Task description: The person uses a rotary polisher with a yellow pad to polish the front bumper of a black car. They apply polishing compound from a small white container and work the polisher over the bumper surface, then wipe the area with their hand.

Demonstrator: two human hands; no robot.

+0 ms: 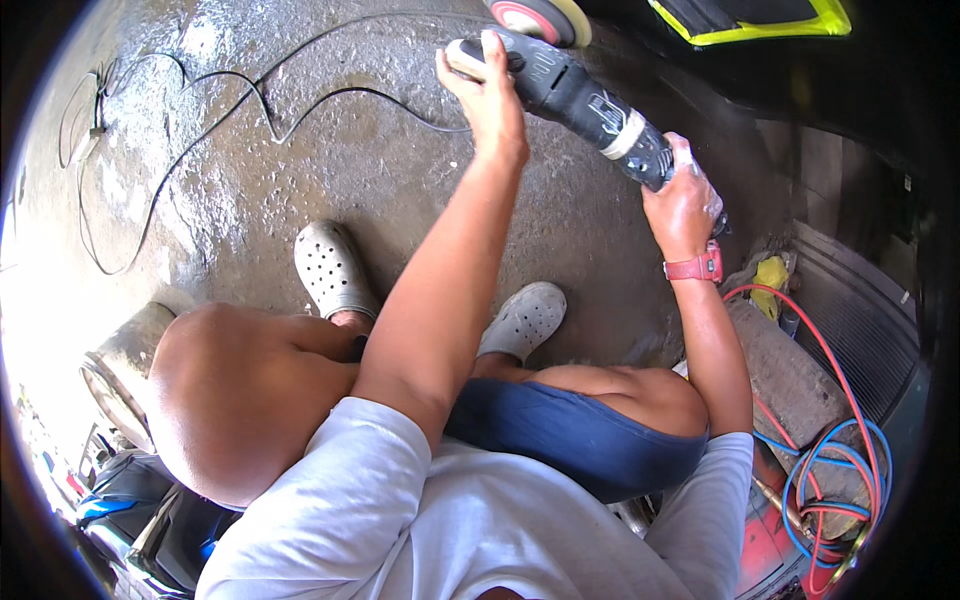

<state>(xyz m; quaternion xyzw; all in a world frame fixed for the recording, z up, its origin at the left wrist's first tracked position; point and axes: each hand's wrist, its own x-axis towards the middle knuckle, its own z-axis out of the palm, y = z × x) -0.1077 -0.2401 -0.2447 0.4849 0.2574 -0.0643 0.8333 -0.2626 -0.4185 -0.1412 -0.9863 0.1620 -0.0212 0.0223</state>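
Observation:
A black power polisher [576, 101] with a white band around its body extends across the upper part of the view. My right hand [684, 199], smeared with white residue, is closed around its rear grip. At the tool's head, my left hand [487, 101] holds a pale-faced front handle, fingers wrapped over it. The round polishing pad [536, 16], with a red backing and a yellowish rim, is cut off by the top edge. To the right of the pad is a dark panel [739, 19] edged in bright yellow-green. Whether the pad touches any surface is out of view.
A black cord [262, 94] loops over the wet concrete floor [405, 180]. On the left lies a metal can [135, 360], with a motorcycle [127, 502] below it. Coiled red and blue hoses [855, 442] rest by a worn block [787, 360] on the right.

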